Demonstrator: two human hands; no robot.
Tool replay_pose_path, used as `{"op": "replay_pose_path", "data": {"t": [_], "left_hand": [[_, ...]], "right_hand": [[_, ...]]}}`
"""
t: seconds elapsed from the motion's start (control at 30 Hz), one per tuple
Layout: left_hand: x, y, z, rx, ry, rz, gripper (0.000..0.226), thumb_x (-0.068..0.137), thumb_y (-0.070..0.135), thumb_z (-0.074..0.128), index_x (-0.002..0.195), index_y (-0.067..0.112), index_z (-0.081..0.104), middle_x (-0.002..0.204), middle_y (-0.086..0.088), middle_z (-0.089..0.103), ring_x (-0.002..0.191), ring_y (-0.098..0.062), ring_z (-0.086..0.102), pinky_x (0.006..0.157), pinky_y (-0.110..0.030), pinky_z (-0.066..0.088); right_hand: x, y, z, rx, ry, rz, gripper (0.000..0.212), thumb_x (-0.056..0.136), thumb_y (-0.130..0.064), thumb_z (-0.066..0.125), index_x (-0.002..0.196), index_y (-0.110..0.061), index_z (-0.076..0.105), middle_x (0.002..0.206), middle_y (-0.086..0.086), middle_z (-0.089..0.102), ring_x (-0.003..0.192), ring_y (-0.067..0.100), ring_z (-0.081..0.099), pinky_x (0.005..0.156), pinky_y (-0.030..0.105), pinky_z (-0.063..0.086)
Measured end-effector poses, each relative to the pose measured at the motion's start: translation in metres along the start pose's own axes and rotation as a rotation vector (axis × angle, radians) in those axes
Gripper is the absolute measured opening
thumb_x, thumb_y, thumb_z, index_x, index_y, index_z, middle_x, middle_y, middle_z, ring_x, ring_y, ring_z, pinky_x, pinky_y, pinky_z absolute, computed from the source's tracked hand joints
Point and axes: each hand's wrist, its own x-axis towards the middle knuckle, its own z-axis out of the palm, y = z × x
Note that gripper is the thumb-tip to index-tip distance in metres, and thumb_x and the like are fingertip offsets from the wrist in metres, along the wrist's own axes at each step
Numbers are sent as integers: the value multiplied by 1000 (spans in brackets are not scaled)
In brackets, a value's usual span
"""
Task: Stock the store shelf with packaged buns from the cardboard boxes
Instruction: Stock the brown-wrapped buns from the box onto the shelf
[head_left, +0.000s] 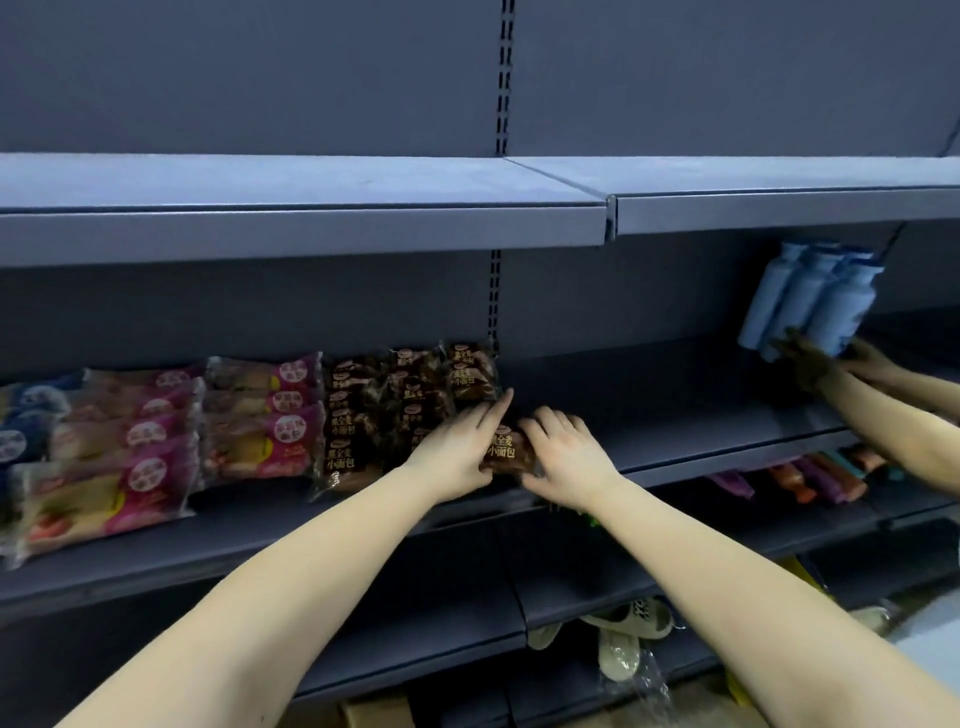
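On shelf (675, 415): dark brown bun pack (506, 449), pale lettering.

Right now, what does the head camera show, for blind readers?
The left hand and right hand hold a dark brown bun packet at the grey metal shelf, beside brown, pink and blue packets. Far right, another person's hands grip pale blue bottles.
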Motion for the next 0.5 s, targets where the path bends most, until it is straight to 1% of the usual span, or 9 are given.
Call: {"op": "replay_pose_path", "data": {"t": [0.03, 0.1, 0.17, 0.23, 0.3, 0.37, 0.4, 0.43, 0.5], "left_hand": [[-3, -5, 2, 30, 33, -30, 98, 82, 23, 66, 152, 19, -3, 150, -6, 29, 135, -24, 30, 109, -30, 31], [-9, -13, 4, 48, 88, -125, 94, 83, 28, 64, 153, 18, 2, 149, -6, 29, 135, -25, 28, 111, -32, 26], [-14, -21, 5, 47, 130, -206, 87, 85, 34, 61, 152, 16, 8, 148, -6, 31, 133, -26, 29, 112, -34, 26], [-18, -28, 3, 92, 160, -237, 79, 90, 37, 54, 152, 13, 11, 148, -8, 31, 134, -27, 30, 113, -35, 23], [-21, -36, -1, 136, 170, -269, 71, 95, 38, 47, 152, 12, 13, 151, -9, 27, 137, -27, 26, 116, -35, 16], [-23, -45, -3, 151, 148, -328, 67, 97, 39, 42, 152, 12, 14, 154, -8, 21, 141, -27, 21, 117, -35, 10], [-23, -50, -2, 149, 136, -361, 66, 98, 40, 40, 152, 12, 14, 156, -8, 19, 142, -27, 18, 117, -36, 8], [-21, -55, 1, 136, 119, -398, 67, 98, 43, 38, 152, 12, 13, 157, -8, 16, 144, -27, 15, 118, -36, 7], [-17, -61, 8, 85, 75, -472, 69, 98, 49, 31, 152, 13, 10, 159, -7, 8, 146, -27, 8, 120, -39, 5]], "right_hand": [[4, -4, 0, -10, 11, -3, 68, 45, -35, 83, 104, -7, 63, 96, 11, 61, 79, 31, 63, 66, 40, 53], [13, -10, 1, -38, 38, 1, 67, 42, -31, 84, 102, -8, 64, 96, 12, 62, 74, 31, 62, 58, 36, 50], [21, -13, 5, -54, 60, 19, 68, 40, -27, 86, 102, -7, 65, 98, 15, 63, 74, 33, 62, 58, 35, 50], [29, -14, 7, -71, 68, 54, 67, 40, -24, 86, 101, -6, 65, 97, 16, 65, 73, 34, 63, 57, 35, 50], [36, -12, 10, -68, 95, 105, 61, 44, -23, 85, 99, -5, 65, 93, 16, 65, 70, 35, 63, 54, 36, 49], [42, -9, 15, -61, 109, 179, 54, 53, -23, 85, 100, -4, 64, 90, 16, 63, 67, 36, 62, 53, 37, 48], [45, -7, 16, -57, 110, 218, 50, 60, -22, 83, 103, -3, 63, 92, 17, 62, 68, 37, 62, 54, 39, 49], [48, -6, 18, -46, 94, 260, 48, 69, -21, 78, 110, -3, 60, 99, 18, 60, 76, 39, 63, 60, 42, 50], [53, -4, 22, -20, 1, 352, 56, 83, -22, 66, 132, -7, 43, 125, 17, 49, 103, 38, 57, 79, 45, 47]]}}
